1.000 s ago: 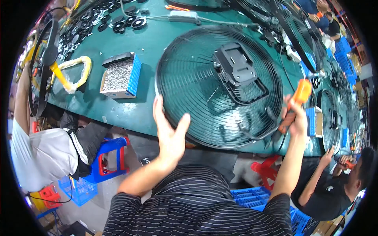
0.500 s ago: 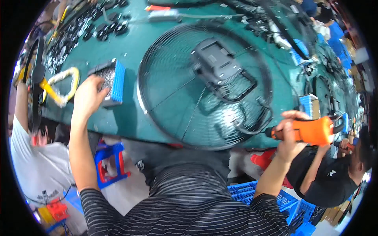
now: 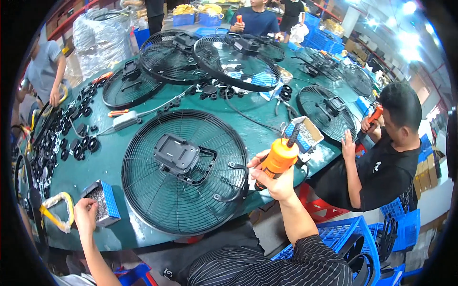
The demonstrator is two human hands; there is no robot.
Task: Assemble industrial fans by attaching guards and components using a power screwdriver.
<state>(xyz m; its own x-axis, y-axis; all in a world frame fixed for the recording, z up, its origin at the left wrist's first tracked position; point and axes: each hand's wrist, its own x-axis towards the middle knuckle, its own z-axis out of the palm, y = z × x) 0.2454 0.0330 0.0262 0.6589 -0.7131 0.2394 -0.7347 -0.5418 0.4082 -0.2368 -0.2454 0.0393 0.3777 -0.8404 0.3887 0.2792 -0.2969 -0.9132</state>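
Hands at a green desk (image 3: 107,159), seen from the head. A round black fan grille (image 3: 183,193) lies flat on the desk in front of the person, with a black housing (image 3: 176,153) near its middle and a curved black handle (image 3: 233,197) near its right edge. The left hand (image 3: 86,217) is at the open box of screws (image 3: 112,200), left of the grille; its fingers are drawn together over the near left side of the box, and whether they pinch a screw cannot be told. The right hand (image 3: 278,183) has its fingers wrapped around an orange power screwdriver (image 3: 280,156), held beside the grille's right edge with its tip pointing upward, away from the person. A yellow-and-white loop (image 3: 70,209) lies just left of the box. Small round black parts (image 3: 90,144) are scattered at the far left, near a pale grey cable block (image 3: 125,120). At right, a co-worker in a black shirt (image 3: 381,164) holds an orange tool (image 3: 376,114) near another grille (image 3: 329,114).
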